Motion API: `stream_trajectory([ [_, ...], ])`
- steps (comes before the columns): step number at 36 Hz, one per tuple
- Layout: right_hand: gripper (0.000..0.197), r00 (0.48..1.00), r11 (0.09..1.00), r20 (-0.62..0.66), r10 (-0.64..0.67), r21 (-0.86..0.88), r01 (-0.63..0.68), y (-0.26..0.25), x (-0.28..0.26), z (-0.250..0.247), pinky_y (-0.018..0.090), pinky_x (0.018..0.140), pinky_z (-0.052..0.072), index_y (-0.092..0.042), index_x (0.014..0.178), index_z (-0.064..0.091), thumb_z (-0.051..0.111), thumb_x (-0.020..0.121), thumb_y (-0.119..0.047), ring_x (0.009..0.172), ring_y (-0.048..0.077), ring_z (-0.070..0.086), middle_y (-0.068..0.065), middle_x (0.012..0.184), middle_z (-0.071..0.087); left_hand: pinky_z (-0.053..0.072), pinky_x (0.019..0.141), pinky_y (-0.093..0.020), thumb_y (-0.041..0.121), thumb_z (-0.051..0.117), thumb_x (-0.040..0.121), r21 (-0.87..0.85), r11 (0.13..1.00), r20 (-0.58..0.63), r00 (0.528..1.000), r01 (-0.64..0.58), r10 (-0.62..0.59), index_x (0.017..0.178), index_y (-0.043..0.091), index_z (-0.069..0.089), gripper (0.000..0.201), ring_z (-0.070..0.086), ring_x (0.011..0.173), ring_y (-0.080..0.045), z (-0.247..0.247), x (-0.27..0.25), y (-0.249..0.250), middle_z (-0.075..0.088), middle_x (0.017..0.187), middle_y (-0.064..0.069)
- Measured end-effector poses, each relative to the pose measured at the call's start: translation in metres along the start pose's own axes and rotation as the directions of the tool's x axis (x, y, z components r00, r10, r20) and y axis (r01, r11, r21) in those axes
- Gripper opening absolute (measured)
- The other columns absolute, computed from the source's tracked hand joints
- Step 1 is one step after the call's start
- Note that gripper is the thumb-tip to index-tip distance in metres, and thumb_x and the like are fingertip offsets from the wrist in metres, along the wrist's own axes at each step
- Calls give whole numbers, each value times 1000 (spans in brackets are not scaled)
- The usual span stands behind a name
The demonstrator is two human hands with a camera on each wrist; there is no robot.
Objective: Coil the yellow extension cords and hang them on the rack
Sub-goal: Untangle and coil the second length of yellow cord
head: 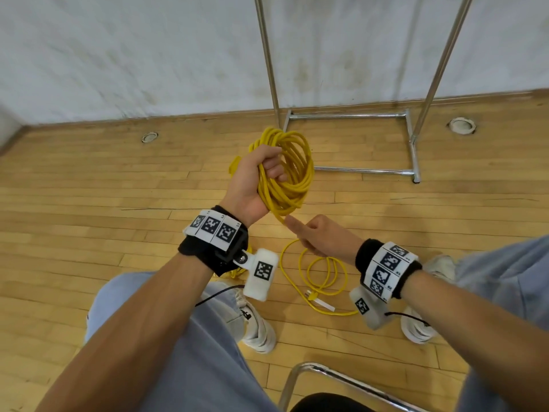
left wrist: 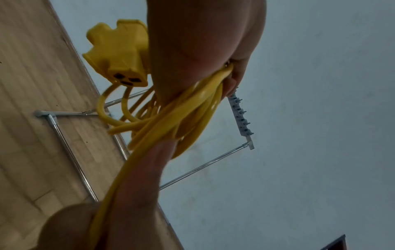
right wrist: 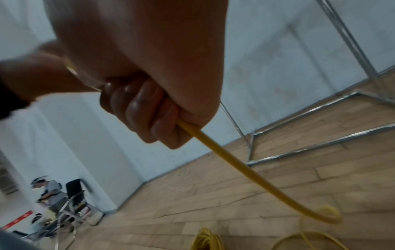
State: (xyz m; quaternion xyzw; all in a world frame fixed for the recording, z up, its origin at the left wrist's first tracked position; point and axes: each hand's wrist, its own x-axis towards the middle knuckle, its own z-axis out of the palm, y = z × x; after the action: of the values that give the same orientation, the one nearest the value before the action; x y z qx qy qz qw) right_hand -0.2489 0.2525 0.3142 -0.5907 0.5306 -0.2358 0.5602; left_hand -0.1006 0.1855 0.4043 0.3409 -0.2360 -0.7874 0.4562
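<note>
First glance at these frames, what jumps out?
The bright yellow coil gripped in the left hand, mid-frame above the wooden floor, with its triple-outlet socket end sticking out behind the hand. Just below, the right hand holds the loose cord, whose remaining loops and plug still lie on the floor between the shoes. Behind stands the chrome rack, against the wall.

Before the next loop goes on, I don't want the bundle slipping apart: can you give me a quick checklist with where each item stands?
1. Left hand grips the coil: ok.
2. Right hand grips the loose cord feeding it: ok.
3. Socket end stays beside the left hand: ok.
4. Slack on the floor free of knots: a few loose loops, cannot tell.
5. Plug end lies free on the floor: ok.
6. Rack within reach: cannot tell.
</note>
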Motion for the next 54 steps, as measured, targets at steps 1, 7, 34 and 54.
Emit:
stream_trajectory([
  [1, 71, 1000, 1000, 3, -4, 22, 3, 7, 2, -3, 18, 48, 32, -15, 50, 37, 47, 88, -74, 42, 13, 27, 3, 47, 36, 37, 51, -21, 7, 49, 98, -12, 1000, 20, 1000, 12, -12, 66, 20, 40, 36, 33, 46, -6, -1, -1, 2, 33, 53, 8],
  [7, 75, 994, 995, -93, 58, 92, -49, 44, 9, -26, 21, 47, 27, -26, 45, 34, 59, 60, -95, 42, 14, 24, -2, 45, 33, 31, 48, -20, 5, 48, 90, 62, 993, 157, 982, 97, -106, 72, 26, 26, 35, 32, 39, -5, -10, -10, 11, 33, 47, 9],
  [34, 28, 991, 988, -84, -102, 112, 111, -61, -16, -43, 26, 45, 38, 7, 100, 70, 56, 104, -17, 49, 17, 50, 11, 76, 73, 24, 47, -26, 2, 58, 88, 739, 632, -191, 972, 232, -133, 73, 10, 52, 18, 27, 49, -14, -45, -17, -33, 35, 57, 2],
  [54, 18, 850, 878, -266, -456, 26, 479, -118, -42, -31, 20, 47, 42, -6, 99, 76, 62, 102, -15, 43, 21, 54, 13, 66, 70, 52, 45, -21, 17, 39, 108, 424, 903, -386, 890, -63, 243, 87, 14, 56, 28, 61, 57, -12, 21, 5, -5, 62, 72, -1],
])
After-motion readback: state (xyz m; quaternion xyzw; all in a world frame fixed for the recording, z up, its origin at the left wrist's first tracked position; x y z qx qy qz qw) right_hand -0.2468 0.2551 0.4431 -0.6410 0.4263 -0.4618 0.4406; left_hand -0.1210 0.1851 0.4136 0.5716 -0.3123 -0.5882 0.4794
